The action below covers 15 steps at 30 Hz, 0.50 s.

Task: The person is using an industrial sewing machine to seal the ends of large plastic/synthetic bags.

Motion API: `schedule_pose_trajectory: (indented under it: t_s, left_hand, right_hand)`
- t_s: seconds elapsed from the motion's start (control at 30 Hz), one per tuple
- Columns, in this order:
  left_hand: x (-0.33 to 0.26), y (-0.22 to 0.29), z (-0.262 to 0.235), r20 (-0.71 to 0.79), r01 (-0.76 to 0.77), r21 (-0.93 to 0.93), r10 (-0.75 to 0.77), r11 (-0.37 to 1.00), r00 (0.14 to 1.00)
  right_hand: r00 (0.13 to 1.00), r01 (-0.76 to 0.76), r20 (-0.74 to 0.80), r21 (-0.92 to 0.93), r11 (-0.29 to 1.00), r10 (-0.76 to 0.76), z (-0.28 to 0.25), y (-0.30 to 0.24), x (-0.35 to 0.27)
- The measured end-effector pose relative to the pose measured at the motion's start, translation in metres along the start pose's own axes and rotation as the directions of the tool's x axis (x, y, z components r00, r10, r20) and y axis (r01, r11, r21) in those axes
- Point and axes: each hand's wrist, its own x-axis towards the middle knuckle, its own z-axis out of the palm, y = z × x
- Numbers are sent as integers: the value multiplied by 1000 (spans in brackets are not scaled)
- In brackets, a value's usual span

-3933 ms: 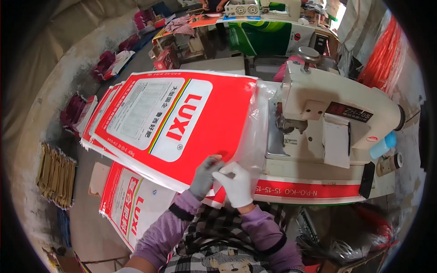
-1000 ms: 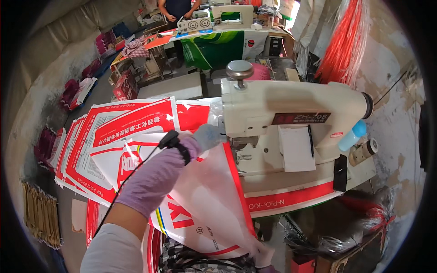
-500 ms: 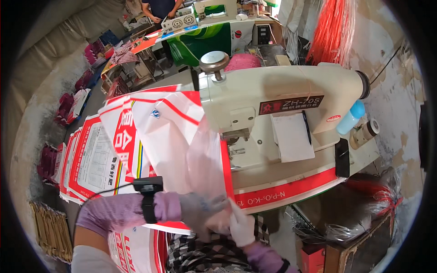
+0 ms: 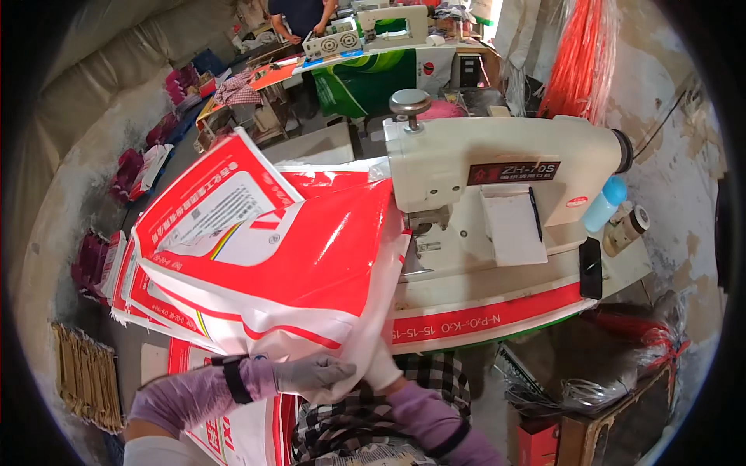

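A large red and white woven sack (image 4: 320, 260) lies bunched across the table beside the sewing head, its near end drawn toward me. My left hand (image 4: 315, 374), in a pale glove, has its fingers closed on the sack's whitish near edge. Right beside it my right hand (image 4: 381, 366), also gloved, grips the same edge; the thin film partly covers its fingers. The cream sewing machine (image 4: 435, 144) stands to the right, and the sack's right edge lies close to its needle and presser foot (image 4: 429, 247).
More printed sacks (image 4: 128, 299) are stacked at left. A white pad (image 4: 513, 225), a black phone (image 4: 590, 268), a blue bottle (image 4: 604, 203) and a thread spool (image 4: 626, 231) sit on or by the machine. Another person (image 4: 303, 17) stands at the far table.
The sack has been turned and folded, so its red printed side now faces up. My left hand has moved left and down; my right hand has shifted slightly left and up, behind the film.
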Motion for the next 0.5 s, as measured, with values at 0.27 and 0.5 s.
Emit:
schedule_pose_trajectory:
  t_s: [0.27, 0.5]
  left_hand:
    - [-3, 69, 72, 290, -75, 906, 484, -416, 826]
    - [31, 93, 120, 63, -153, 925, -257, -348, 964]
  right_hand:
    - [909, 98, -350, 705, 703, 224, -70, -55, -4]
    - [858, -453, -395, -283, 846, 327, -65, -75, 5]
